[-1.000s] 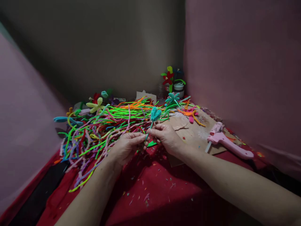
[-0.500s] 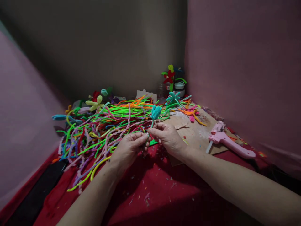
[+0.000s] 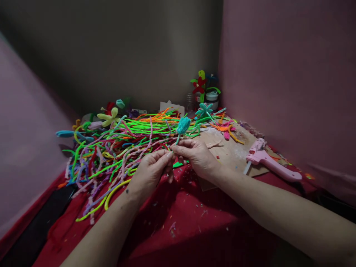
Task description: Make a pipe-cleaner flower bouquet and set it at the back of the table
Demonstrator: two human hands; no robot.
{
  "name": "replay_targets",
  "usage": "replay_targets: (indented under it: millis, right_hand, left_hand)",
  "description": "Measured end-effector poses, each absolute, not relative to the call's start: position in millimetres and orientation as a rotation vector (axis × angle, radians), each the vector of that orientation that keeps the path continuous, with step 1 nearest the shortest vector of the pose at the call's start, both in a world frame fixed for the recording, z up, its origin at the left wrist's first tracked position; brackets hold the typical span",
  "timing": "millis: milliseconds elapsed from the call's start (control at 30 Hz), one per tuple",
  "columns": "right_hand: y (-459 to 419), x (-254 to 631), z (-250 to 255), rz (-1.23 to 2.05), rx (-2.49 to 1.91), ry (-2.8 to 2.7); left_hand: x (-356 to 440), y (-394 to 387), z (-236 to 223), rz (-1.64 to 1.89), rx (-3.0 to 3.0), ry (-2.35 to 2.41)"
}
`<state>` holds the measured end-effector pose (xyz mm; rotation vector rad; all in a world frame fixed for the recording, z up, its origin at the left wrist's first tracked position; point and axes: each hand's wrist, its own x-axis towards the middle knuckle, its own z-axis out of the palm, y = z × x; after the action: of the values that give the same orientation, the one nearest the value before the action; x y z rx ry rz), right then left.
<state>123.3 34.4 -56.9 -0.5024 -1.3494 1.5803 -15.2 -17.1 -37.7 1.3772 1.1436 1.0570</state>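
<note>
Between my hands a turquoise pipe-cleaner flower (image 3: 183, 126) stands upright on a thin stem, its bud above my fingers. My right hand (image 3: 196, 155) pinches the stem just below the bud. Slightly lower, my left hand (image 3: 154, 167) is closed with thumb and forefinger on the lower stem, whose end is hidden by the fingers. Behind and left of the hands lies a big heap of loose pipe cleaners (image 3: 139, 128) in many colours.
On the right a pink glue gun (image 3: 274, 163) rests on a cardboard sheet (image 3: 232, 155). Finished pipe-cleaner flowers (image 3: 204, 110) lie at the back, with a lidded jar (image 3: 212, 99) behind them. A dark flat object (image 3: 41, 226) sits at left. Scraps dot the red cloth (image 3: 178, 230).
The flower bud has turned a little and looks rounder. Both hands keep their grip close together on the stem, and the camera view has shifted slightly.
</note>
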Motion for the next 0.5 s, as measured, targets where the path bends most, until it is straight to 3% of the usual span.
replay_targets:
  millis: [500]
  right_hand:
    - [39,128,-46,1.511,-0.678,-1.203]
  left_hand:
    - [-25,-7,-37,0.967,1.874,1.658]
